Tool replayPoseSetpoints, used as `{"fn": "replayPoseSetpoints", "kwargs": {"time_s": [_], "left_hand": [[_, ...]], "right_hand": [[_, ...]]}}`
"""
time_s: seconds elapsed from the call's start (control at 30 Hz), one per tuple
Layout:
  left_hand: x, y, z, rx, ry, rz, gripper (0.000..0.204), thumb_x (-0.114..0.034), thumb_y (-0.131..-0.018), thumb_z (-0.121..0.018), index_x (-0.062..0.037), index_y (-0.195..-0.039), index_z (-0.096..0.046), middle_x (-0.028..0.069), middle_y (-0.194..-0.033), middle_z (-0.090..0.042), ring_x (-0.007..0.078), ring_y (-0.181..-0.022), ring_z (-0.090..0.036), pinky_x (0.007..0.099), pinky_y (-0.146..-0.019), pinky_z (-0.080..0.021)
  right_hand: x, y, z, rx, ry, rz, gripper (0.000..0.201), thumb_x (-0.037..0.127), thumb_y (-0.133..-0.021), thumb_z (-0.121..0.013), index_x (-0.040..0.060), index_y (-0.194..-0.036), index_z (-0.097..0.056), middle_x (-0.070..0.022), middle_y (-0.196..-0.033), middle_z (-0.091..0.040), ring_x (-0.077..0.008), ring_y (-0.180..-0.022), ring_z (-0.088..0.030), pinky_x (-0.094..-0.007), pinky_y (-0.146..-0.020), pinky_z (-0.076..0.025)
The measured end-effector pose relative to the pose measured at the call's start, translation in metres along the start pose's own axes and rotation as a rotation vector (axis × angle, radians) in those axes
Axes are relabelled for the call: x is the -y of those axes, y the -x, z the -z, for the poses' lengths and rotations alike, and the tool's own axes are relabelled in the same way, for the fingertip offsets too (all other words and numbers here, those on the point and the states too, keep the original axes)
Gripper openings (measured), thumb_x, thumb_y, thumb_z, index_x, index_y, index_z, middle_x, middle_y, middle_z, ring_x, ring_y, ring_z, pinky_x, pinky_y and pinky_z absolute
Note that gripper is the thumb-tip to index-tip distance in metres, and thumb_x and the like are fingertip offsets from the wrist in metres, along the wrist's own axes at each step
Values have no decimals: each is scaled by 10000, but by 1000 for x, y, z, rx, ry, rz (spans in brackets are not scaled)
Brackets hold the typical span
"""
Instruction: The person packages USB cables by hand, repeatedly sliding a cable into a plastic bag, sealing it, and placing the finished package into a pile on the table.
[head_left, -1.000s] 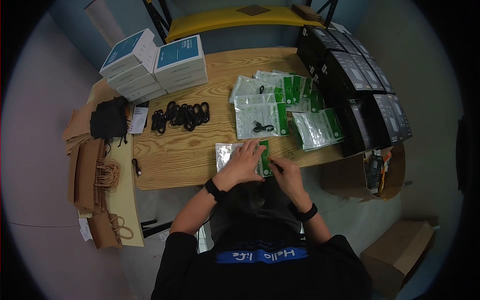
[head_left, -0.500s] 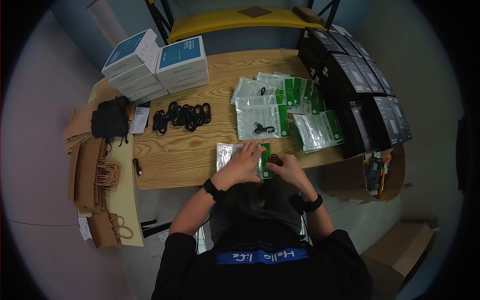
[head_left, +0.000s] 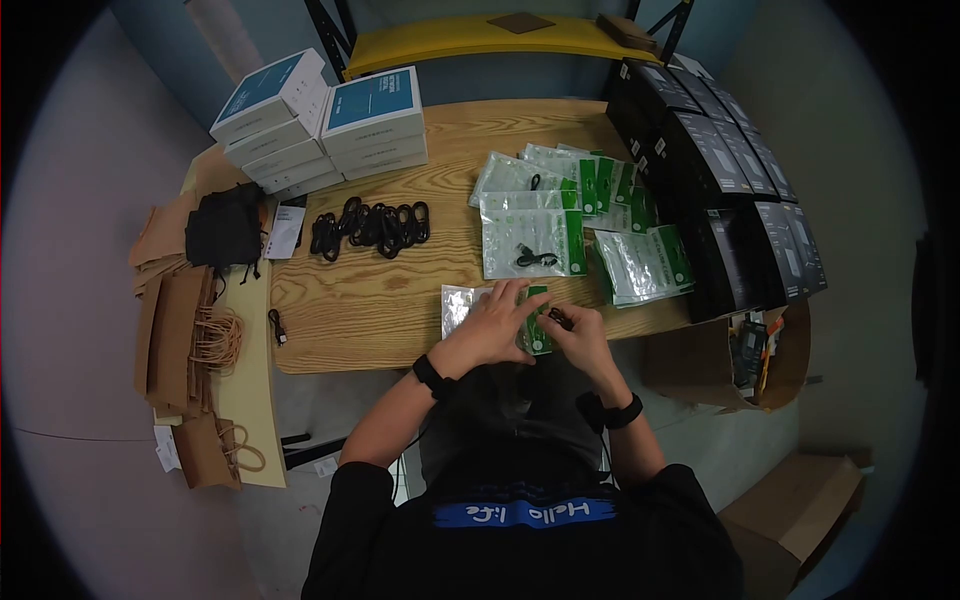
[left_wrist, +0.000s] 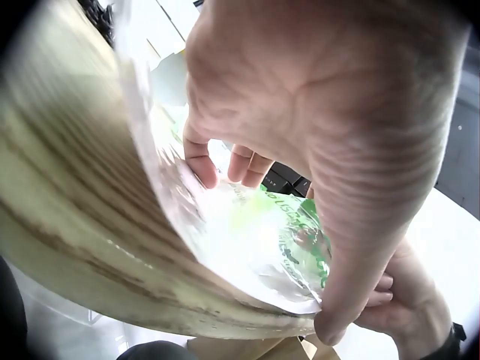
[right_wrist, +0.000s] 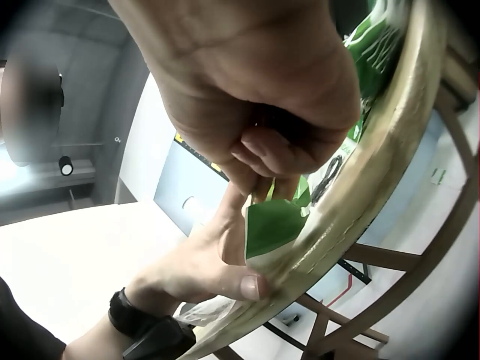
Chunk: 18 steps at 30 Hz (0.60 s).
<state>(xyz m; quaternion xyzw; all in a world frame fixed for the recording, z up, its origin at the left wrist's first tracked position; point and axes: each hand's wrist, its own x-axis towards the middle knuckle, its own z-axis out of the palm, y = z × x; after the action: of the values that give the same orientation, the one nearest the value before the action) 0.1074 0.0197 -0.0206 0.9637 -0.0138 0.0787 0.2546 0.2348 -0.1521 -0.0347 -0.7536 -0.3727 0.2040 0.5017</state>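
A clear plastic bag (head_left: pixel 457 305) with a green header strip (head_left: pixel 541 338) lies at the table's front edge. Across it my left hand (head_left: pixel 488 328) rests with fingers spread; the left wrist view shows fingertips on the plastic and the thumb by the table edge. At the bag's green end, my right hand (head_left: pixel 582 338) has curled fingers and holds a small coiled black cable (head_left: pixel 561 318). In the right wrist view the green flap (right_wrist: pixel 271 229) stands up just below the right fingers, and most of the cable is hidden inside that hand.
Behind lie clear bags (head_left: pixel 520 235) with green strips, one with a black cable on it, and another bag stack (head_left: pixel 645 265). Black cables (head_left: pixel 375 227) lie at left, below white-and-blue boxes (head_left: pixel 375 120). Black boxes (head_left: pixel 705 150) line the right side; brown paper bags (head_left: pixel 170 340) are far left.
My right hand stays at the bag's green end, fingers shifting; the black cable has come into view in it. The left hand remains on the bag. The head view has shifted slightly.
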Motion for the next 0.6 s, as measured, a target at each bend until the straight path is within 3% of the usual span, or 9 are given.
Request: {"fn": "replayPoseSetpoints", "kwargs": {"time_s": [0.07,0.1,0.17,0.2,0.27,0.4,0.47,0.6], "left_hand": [[4,-1,-2,-25,12,-16,1111,-402,-612,-942,-193,-1529,-351,184,-1471,-363,408,-1389,-372,561,-1065,-440],[4,-1,-2,-27,12,-15,1111,-402,-612,-942,-193,-1529,-351,184,-1471,-363,408,-1389,-372,561,-1065,-440],[3,0,-2,-27,17,-7,1121,-398,-607,-942,-185,-1529,-341,185,-1469,-361,410,-1383,-374,558,-1062,-443],[1,0,-1,-28,18,-6,1121,-398,-607,-942,-185,-1529,-341,185,-1469,-361,410,-1383,-374,558,-1062,-443],[-2,1,1,-47,33,9,1105,-365,-599,-951,-161,-1505,-355,189,-1454,-379,430,-1357,-388,551,-1073,-424],[-2,-1,2,-31,23,19,1110,-365,-597,-951,-154,-1501,-344,188,-1458,-376,425,-1367,-380,549,-1080,-419],[-2,-1,1,-31,39,33,1106,-374,-592,-952,-150,-1492,-347,193,-1463,-371,422,-1376,-375,549,-1084,-413],[-1,1,0,-50,33,31,1106,-383,-588,-953,-141,-1484,-351,198,-1468,-365,423,-1380,-371,549,-1089,-406]], "right_hand": [[-5,-3,3,106,-163,-118,192,119,-921,-703,-46,-1017,-716,-25,-644,-608,-67,-624,-533,-275,-564,-434],[-8,-3,7,107,-162,-116,192,119,-921,-703,-46,-1017,-716,-25,-644,-608,-67,-624,-533,-275,-564,-434],[-15,-1,15,173,-427,-342,227,104,-942,-652,-58,-1090,-705,-30,-696,-644,-78,-647,-565,-283,-588,-459],[-9,0,13,173,-426,-343,227,104,-942,-652,-58,-1090,-705,-30,-696,-644,-78,-647,-565,-283,-588,-459],[6,4,9,-5,-255,-162,201,55,-967,-584,-21,-1099,-716,-34,-789,-671,-86,-625,-524,-256,-590,-438],[40,7,13,1,79,-60,226,37,-927,-637,-5,-1133,-719,-95,-848,-706,-116,-686,-606,-279,-627,-494],[36,7,11,-8,209,139,258,3,-867,-701,4,-1124,-721,-154,-964,-723,-133,-768,-667,-316,-684,-544],[45,6,14,23,154,99,294,-30,-847,-731,-21,-1139,-695,-156,-1051,-732,-135,-804,-683,-313,-706,-561]]}}
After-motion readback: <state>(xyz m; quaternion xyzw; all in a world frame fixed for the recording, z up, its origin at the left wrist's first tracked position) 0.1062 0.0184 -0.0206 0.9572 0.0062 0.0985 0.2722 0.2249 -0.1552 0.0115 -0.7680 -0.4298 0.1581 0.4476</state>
